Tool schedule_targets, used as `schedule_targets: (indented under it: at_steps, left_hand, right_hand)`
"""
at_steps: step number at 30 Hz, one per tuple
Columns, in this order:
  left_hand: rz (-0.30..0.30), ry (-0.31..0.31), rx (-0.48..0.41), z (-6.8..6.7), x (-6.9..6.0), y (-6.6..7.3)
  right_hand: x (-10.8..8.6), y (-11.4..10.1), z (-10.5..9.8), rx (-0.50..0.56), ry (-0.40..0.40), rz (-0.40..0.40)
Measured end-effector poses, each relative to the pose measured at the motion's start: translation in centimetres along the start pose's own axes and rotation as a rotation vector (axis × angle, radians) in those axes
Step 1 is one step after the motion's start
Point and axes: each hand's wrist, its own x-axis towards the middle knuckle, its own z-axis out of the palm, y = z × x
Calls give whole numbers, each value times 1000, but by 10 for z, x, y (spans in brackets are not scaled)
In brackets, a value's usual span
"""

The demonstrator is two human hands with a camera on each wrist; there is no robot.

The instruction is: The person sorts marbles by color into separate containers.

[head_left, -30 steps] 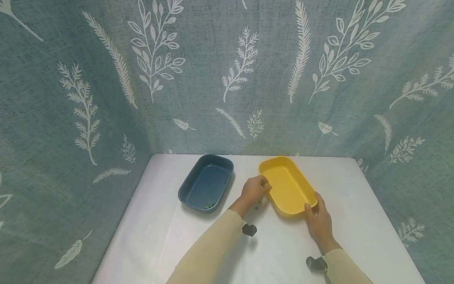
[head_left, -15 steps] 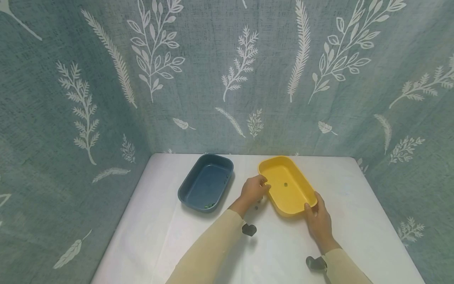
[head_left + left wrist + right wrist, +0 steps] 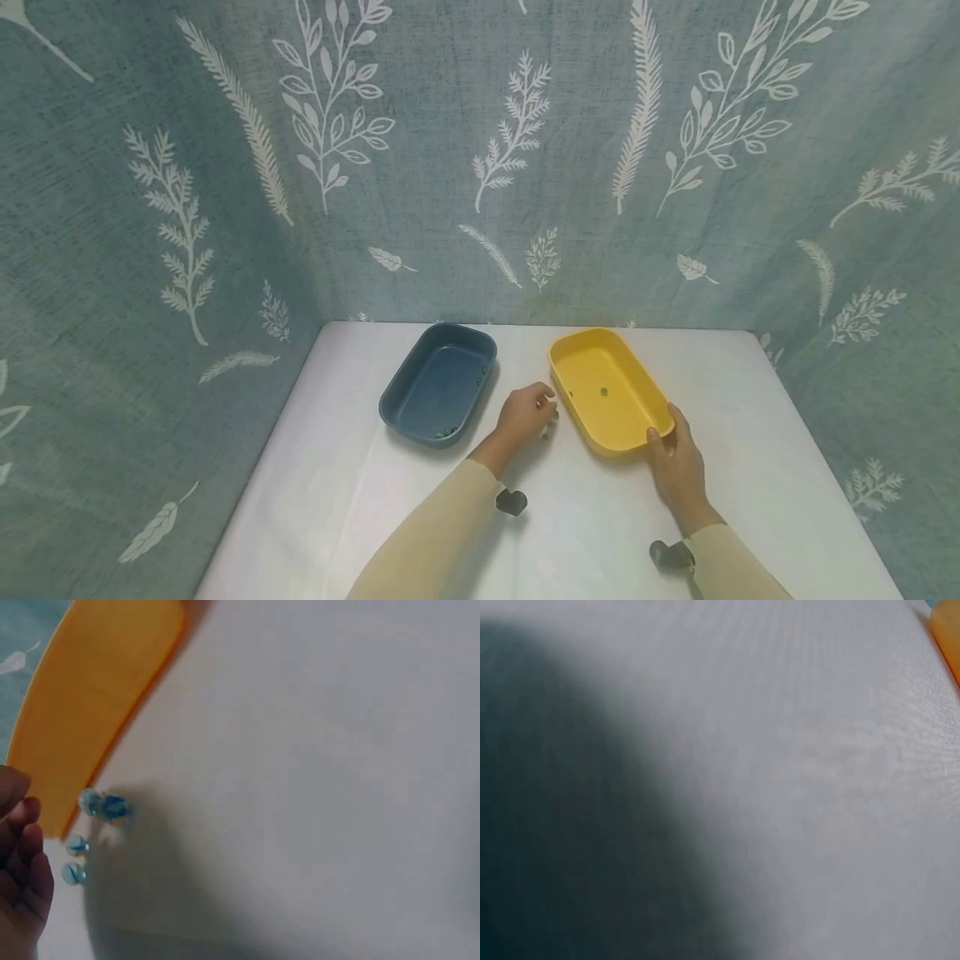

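A: Left hand (image 3: 527,412)?
B: Fingers loosely bent, small gap to thumb; beside glass marbles (image 3: 77,845) left of yellow tray (image 3: 617,417).
A: Right hand (image 3: 679,477)?
B: Grips tray's near right corner; marbles inside too.

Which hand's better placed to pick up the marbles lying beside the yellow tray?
Probably the left hand: it hovers close to the loose marbles, on their side of the yellow tray. The right hand is farther away and occupied, gripping the tray's near right corner.
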Motion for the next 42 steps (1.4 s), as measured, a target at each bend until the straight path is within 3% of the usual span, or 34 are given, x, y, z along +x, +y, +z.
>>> schedule_targets:
  at_steps: [11, 18, 26, 33, 42]
  left_hand:
    - [-101, -33, 2, 6, -17, -12]
    - [-61, -18, 30, 14, -27, -20]
    - [-45, -41, 29, 13, -37, -18]
    - [-35, -43, 44, 16, -40, -18]
    - [-43, -67, 126, 18, -43, -18]
  right_hand:
    - [-1, -5, -3, 23, -9, 9]
    - [-2, -7, -3, 19, -17, 21]
    - [-1, -8, -3, 11, -19, 36]
    - [-2, -7, -3, 9, -11, 28]
    - [-2, -7, -3, 15, -17, 19]
